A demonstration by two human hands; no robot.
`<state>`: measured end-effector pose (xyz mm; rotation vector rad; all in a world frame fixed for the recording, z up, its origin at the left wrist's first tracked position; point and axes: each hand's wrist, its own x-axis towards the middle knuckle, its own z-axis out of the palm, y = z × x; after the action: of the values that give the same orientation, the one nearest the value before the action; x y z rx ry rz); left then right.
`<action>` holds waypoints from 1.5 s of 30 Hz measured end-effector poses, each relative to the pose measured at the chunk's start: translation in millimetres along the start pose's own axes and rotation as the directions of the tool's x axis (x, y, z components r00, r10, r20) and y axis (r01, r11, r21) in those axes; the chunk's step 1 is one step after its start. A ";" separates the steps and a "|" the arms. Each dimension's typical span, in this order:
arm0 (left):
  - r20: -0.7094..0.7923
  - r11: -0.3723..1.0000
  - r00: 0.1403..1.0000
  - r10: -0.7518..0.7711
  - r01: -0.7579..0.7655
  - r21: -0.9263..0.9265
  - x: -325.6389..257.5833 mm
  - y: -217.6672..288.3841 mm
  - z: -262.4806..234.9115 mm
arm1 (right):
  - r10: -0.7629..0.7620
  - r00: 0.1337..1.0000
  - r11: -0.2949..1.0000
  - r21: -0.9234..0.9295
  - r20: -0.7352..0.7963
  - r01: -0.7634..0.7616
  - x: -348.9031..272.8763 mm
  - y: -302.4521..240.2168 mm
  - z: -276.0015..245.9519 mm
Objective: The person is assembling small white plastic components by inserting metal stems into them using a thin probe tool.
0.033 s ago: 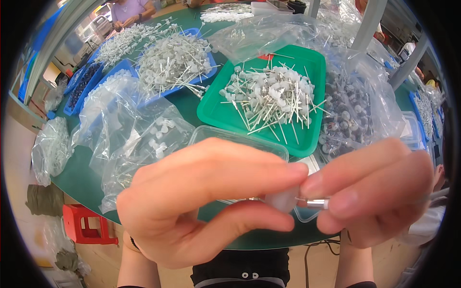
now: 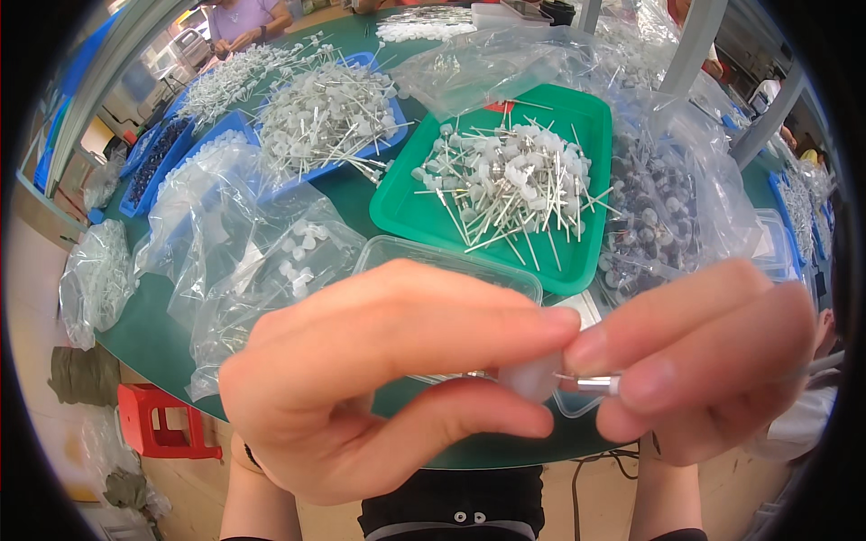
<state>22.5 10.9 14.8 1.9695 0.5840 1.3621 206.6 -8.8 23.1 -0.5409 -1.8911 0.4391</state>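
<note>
My left hand point(image 2: 361, 361) pinches a small milky-white plastic cap point(image 2: 530, 377) between thumb and forefinger. Facing it, my right hand point(image 2: 717, 361) grips a thin rod with a shiny metal end point(image 2: 593, 383). The metal end points at the cap, and its fine tip meets or nearly meets the cap's right side; I cannot tell which. Most of the rod is hidden behind my right fingers. Beyond both hands, a green tray point(image 2: 397, 212) carries a heap of white-capped metal rods point(image 2: 532, 176).
Clear plastic bags point(image 2: 225, 261) lie at the left. A blue tray point(image 2: 395, 113) of similar rods stands farther back. Behind my hands is a transparent box point(image 2: 451, 257). A bag of dark parts point(image 2: 649, 207) sits right of the green tray. A person point(image 2: 245, 22) works across the table.
</note>
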 end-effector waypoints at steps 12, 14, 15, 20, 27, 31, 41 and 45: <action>-0.017 0.999 0.998 -0.054 0.054 0.002 0.3 -1.2 1.9 | -0.010 0.998 1.000 0.023 -0.065 0.012 -5.4 3.2 1.8; -0.011 0.998 0.999 -0.038 0.038 0.046 -1.1 -1.4 -0.8 | -0.040 0.987 0.996 0.070 -0.153 0.051 -14.4 13.5 13.5; -0.009 0.997 0.999 -0.032 0.033 0.069 -2.3 -1.4 -2.4 | -0.047 0.990 0.996 0.070 -0.135 0.057 -14.2 15.2 14.5; -0.008 0.999 1.000 -0.023 0.023 0.035 1.3 1.2 1.5 | 0.032 0.998 0.997 -0.077 0.050 -0.028 1.4 -2.7 -3.1; 0.006 0.999 1.000 -0.027 0.027 0.017 -0.1 -1.6 1.2 | 0.117 0.992 0.992 -0.034 -0.041 -0.118 -1.7 -3.6 0.9; 0.034 0.999 0.999 0.028 -0.029 0.017 -0.4 -2.9 -1.2 | 0.067 0.996 0.996 -0.059 0.051 -0.064 -1.0 -1.3 -4.1; 0.017 1.000 1.000 0.009 -0.009 -0.028 0.6 0.9 -0.2 | 0.079 0.990 0.995 -0.061 0.114 -0.072 2.0 -7.9 -7.2; 0.005 0.998 1.000 0.000 0.000 -0.056 1.2 -0.9 2.2 | 0.080 0.991 0.996 -0.039 0.106 -0.076 1.6 -7.0 -7.2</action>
<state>24.9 11.8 14.4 1.9279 0.5380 1.3589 211.7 -13.4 30.6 -0.6270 -1.9888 0.4962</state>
